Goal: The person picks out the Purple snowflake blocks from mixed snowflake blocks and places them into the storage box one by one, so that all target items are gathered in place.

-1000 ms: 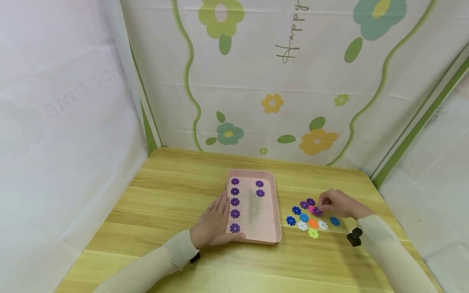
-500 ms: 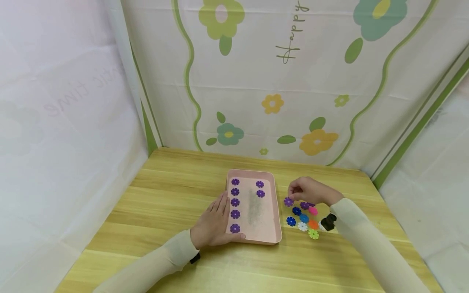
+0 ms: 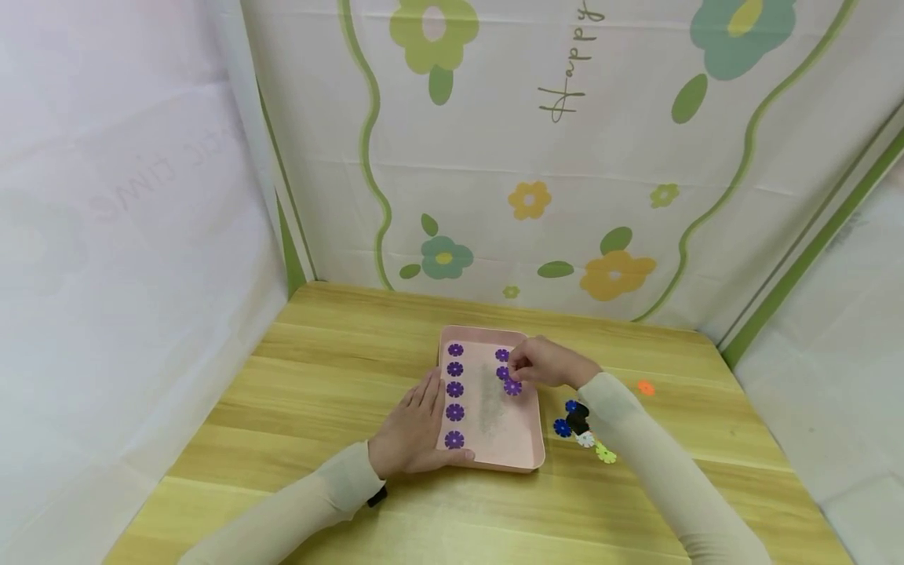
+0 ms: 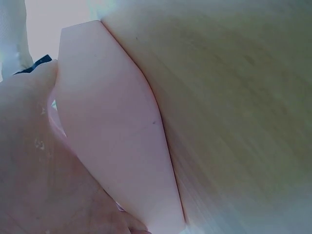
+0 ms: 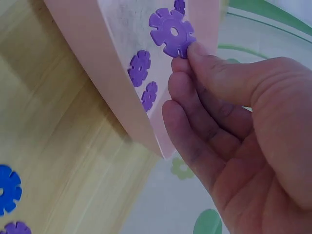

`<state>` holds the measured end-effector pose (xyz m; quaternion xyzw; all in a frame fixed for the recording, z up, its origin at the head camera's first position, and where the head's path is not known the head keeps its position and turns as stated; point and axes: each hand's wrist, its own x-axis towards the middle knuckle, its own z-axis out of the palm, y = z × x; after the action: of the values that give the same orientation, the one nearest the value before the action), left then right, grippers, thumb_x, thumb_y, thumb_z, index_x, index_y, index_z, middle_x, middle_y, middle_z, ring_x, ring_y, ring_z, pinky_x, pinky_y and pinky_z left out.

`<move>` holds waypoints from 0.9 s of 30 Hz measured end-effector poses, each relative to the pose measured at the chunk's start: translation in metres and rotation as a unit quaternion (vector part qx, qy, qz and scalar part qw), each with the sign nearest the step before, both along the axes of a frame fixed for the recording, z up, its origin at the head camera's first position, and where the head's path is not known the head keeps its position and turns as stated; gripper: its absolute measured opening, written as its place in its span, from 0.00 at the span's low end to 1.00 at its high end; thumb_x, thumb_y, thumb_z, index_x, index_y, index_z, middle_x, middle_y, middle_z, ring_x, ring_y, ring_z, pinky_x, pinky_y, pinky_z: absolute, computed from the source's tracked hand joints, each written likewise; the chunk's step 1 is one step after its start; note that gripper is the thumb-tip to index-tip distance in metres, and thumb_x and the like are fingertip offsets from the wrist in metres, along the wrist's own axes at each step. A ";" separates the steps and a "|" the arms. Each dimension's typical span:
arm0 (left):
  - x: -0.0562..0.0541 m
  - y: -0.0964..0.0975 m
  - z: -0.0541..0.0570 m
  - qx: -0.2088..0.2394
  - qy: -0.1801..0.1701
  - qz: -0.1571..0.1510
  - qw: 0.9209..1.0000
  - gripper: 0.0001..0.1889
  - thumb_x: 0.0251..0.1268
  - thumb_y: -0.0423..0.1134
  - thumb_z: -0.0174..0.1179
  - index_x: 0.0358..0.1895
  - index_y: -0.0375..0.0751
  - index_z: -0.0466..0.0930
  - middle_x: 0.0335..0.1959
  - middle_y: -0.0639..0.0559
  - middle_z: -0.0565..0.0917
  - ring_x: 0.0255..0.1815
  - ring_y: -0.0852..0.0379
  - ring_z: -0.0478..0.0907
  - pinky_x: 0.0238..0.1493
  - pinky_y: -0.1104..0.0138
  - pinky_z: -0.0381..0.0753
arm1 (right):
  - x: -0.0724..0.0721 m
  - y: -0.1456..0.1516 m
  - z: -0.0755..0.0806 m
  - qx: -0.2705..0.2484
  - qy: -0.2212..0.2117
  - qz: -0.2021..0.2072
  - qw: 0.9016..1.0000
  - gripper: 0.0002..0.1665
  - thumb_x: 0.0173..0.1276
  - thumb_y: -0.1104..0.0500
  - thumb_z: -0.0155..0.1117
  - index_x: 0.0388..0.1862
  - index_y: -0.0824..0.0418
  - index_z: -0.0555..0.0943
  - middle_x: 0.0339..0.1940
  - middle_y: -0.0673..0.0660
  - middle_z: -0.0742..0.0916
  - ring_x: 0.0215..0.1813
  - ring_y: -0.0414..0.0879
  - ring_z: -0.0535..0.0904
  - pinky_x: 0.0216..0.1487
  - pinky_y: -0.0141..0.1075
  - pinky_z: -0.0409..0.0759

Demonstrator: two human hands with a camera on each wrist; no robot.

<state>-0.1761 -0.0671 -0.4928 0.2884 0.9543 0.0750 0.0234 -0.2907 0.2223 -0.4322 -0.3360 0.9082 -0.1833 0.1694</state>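
A pink tray [image 3: 494, 463] lies on the wooden table, with a column of several purple snowflake discs [image 3: 455, 389] along its left side. Two more purple discs [image 5: 140, 68] lie at its far right. My right hand [image 3: 551, 362] is over the tray's right rim and pinches another purple snowflake disc [image 5: 171, 32] between thumb and forefinger, just nearer than those two. My left hand [image 3: 413, 431] rests on the tray's left rim, fingers straight and thumb over the near left corner. In the left wrist view its palm [image 4: 44, 165] lies against the tray's outer wall [image 4: 117, 117].
Right of the tray lie loose discs: blue [image 3: 562, 428], white [image 3: 585, 439] and yellow [image 3: 605, 453], partly hidden by the right sleeve and a black wrist strap [image 3: 578, 419]. An orange disc [image 3: 646, 388] lies farther right. A flower-printed cloth [image 3: 487, 157] hangs behind the table.
My right hand has carried a purple disc left from the loose pile, past the tray's right rim, to over the tray. My left hand has stayed in place on the tray.
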 end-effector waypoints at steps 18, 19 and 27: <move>0.002 0.000 0.003 0.000 0.006 -0.002 1.000 0.67 0.64 0.84 0.47 0.83 0.23 0.47 0.86 0.26 0.49 0.87 0.33 0.51 0.84 0.47 0.63 | -0.009 -0.020 -0.025 0.036 0.019 -0.016 0.999 0.10 0.75 0.66 0.68 0.32 0.60 0.90 0.31 0.49 0.89 0.32 0.38 0.77 0.36 0.29 0.81; 0.002 -0.001 0.003 -0.001 0.006 -0.002 1.000 0.67 0.64 0.84 0.47 0.83 0.24 0.47 0.86 0.26 0.49 0.87 0.33 0.51 0.84 0.47 0.63 | -0.009 -0.021 -0.025 0.040 0.020 -0.014 0.999 0.09 0.75 0.66 0.68 0.33 0.60 0.91 0.32 0.49 0.90 0.33 0.37 0.79 0.37 0.29 0.82; 0.001 -0.001 0.002 -0.011 0.009 -0.003 1.000 0.67 0.65 0.85 0.45 0.83 0.24 0.47 0.86 0.26 0.48 0.87 0.33 0.51 0.84 0.47 0.63 | -0.006 -0.016 -0.004 0.055 0.048 -0.009 0.997 0.03 0.71 0.65 0.73 0.41 0.62 0.92 0.37 0.51 0.92 0.37 0.39 0.84 0.45 0.35 0.89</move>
<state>-0.1750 -0.0679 -0.4906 0.2919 0.9542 0.0622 0.0180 -0.2970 0.2061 -0.4360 -0.3268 0.9269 -0.1185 0.1418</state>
